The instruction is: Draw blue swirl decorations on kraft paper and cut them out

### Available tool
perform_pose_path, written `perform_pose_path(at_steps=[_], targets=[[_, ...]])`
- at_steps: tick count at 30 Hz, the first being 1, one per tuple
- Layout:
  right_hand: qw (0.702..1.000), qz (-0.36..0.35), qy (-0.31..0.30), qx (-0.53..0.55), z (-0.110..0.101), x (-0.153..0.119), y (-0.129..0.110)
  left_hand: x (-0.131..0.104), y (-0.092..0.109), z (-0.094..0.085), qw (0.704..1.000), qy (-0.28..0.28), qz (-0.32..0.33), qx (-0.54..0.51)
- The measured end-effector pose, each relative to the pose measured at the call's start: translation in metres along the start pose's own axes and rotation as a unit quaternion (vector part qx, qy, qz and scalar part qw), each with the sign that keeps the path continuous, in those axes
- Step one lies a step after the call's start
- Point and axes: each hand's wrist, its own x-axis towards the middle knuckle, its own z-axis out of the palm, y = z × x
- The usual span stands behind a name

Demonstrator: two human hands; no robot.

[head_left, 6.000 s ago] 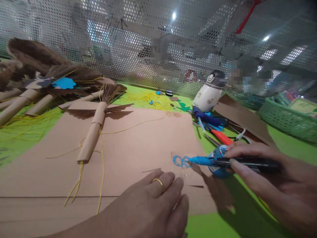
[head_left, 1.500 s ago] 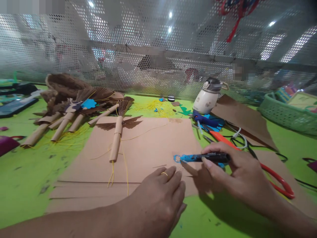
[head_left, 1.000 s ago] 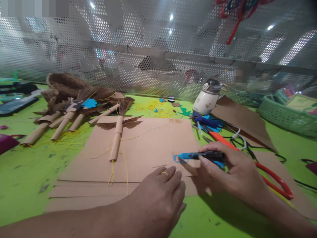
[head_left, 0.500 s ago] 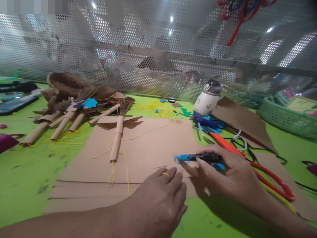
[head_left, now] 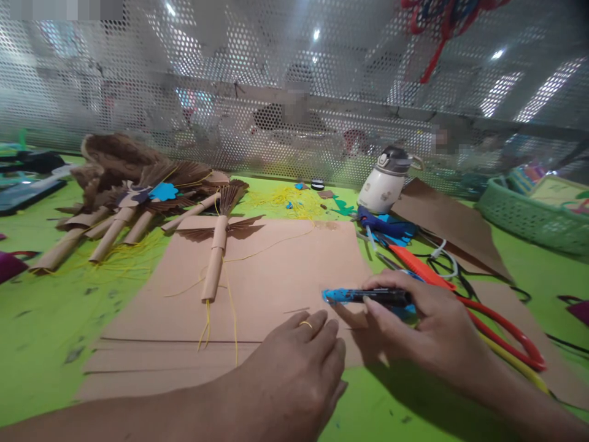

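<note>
A black marker [head_left: 380, 296] with a blue-smeared front end lies nearly level in the fingers of my right hand [head_left: 435, 325]. Its tip is at the brown paper [head_left: 280, 258], close to some blue colour; whether it touches is unclear. My left hand [head_left: 299, 362], a ring on one finger, rests palm down at the sheet's near edge with fingers stretched out, holding nothing. Left of it on the stack sits a rolled-paper figure [head_left: 215, 264] with pleated wings. Yellow thread [head_left: 232, 307] trails from it.
Further rolled-paper pieces [head_left: 113, 236] are piled at the left. A white bottle [head_left: 381, 187], orange-handled scissors [head_left: 515, 344], brown card [head_left: 455, 227] and a green basket [head_left: 529, 215] stand or lie to the right. Yellow scraps [head_left: 285, 199] lie behind the sheet, before a perforated metal screen [head_left: 221, 110].
The marker's tip has shifted slightly left, and the blue loop seen beside it is now mostly hidden behind the tip. My left hand stays in place; the view has drifted slightly.
</note>
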Motion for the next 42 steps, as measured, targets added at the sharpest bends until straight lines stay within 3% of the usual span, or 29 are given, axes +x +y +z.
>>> perform_pose_path(at_steps=[16, 24, 32, 37, 42], targets=[[1.000, 0.016, -0.016, 0.003, -0.003, 0.001, 0.001, 0.001, 0.002, 0.002, 1.000, 0.017, -0.013, 0.004], [0.998, 0.053, -0.007, 0.025, 0.000, -0.005, 0.004, -0.001, 0.001, 0.000, 1.000, -0.018, -0.001, -0.007], [0.998, 0.054, 0.011, 0.029, -0.001, -0.005, 0.003, 0.001, 0.002, 0.000, 1.000, 0.008, -0.025, 0.001], [0.983, 0.124, 0.134, 0.027, -0.018, -0.003, 0.007, 0.001, 0.001, -0.002, 1.000, -0.013, -0.015, -0.016], [0.915, 0.241, 0.323, 0.019, -0.048, 0.005, 0.023, -0.002, 0.002, -0.006, 1.000, -0.015, -0.025, -0.002]])
